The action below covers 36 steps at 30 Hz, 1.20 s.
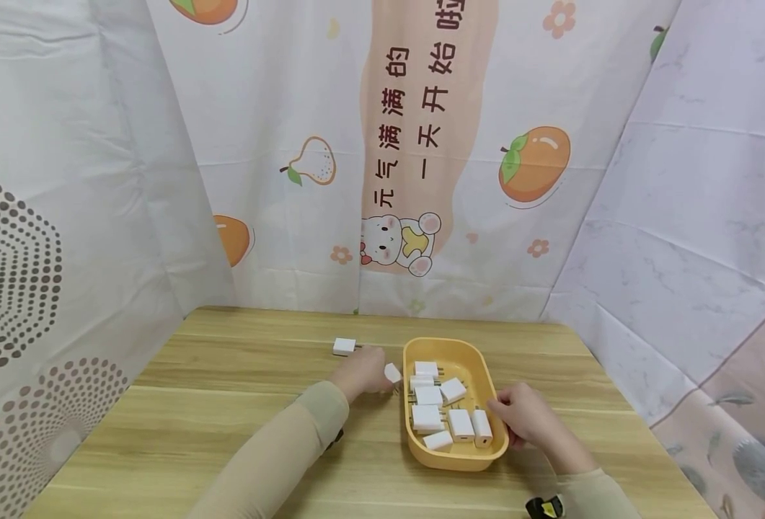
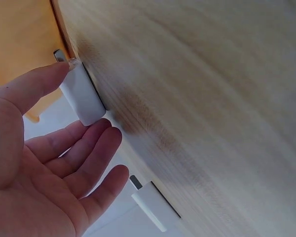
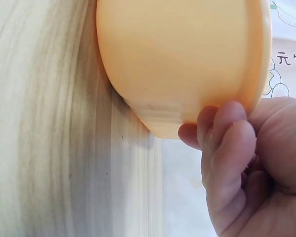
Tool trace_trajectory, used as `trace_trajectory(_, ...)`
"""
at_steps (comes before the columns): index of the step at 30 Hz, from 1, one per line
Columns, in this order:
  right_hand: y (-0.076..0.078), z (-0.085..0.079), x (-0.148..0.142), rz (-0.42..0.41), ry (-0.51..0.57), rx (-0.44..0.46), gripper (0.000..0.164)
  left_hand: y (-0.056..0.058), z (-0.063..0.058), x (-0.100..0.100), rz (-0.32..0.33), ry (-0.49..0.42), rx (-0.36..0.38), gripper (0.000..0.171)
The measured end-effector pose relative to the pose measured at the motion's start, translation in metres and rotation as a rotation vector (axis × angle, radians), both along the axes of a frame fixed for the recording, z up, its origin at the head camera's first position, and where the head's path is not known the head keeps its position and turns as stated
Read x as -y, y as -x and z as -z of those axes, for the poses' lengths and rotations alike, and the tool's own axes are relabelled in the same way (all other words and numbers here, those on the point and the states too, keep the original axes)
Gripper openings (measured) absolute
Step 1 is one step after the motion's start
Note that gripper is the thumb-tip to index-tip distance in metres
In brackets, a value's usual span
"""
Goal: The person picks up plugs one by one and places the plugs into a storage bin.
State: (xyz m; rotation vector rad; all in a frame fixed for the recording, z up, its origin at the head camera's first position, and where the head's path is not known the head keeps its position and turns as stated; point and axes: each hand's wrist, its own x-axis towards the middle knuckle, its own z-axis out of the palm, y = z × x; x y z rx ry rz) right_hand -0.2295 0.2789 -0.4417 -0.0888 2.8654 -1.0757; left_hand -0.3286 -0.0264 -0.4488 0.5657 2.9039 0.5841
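Note:
My left hand [image 1: 368, 369] is at the left side of a yellow plastic bin [image 1: 453, 461]. Its thumb and fingertips pinch a white plug charger [image 2: 84, 94] from its two ends, close against the tabletop. The thumb is at the end with the metal prongs. On the other side, my right hand [image 1: 526, 412] grips the bin's right rim between thumb and curled fingers. Several white chargers [image 1: 426, 417] lie at mixed angles inside the bin, mostly along its left and front. Another charger [image 1: 345, 347] lies on the table behind the left hand, prongs pointing right.
The wood-grain table [image 1: 226, 404] carries the bin right of its middle. A printed curtain [image 1: 317, 216] hangs behind the table's back edge, with white cloth at both sides. A dark band with a yellow mark [image 1: 544, 507] sits below the right wrist.

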Motion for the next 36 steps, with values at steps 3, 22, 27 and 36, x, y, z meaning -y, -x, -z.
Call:
trace_trajectory(3,0.000,-0.001,0.000,0.001,0.001,0.003,0.033,0.002,0.003,0.001,0.002,-0.024,0.006,0.030)
trace_trajectory(22,-0.001,-0.001,-0.001,-0.013,0.004,-0.011,0.034,0.002,-0.013,0.019,0.008,-0.152,-0.110,0.036)
trace_trajectory(27,-0.001,0.000,-0.001,-0.005,-0.003,-0.011,0.034,0.000,-0.021,0.023,0.012,-0.161,-0.144,0.036)
trace_trajectory(36,-0.001,0.000,0.000,-0.005,-0.002,-0.013,0.035,-0.007,-0.030,0.028,0.027,-0.182,-0.169,0.040)
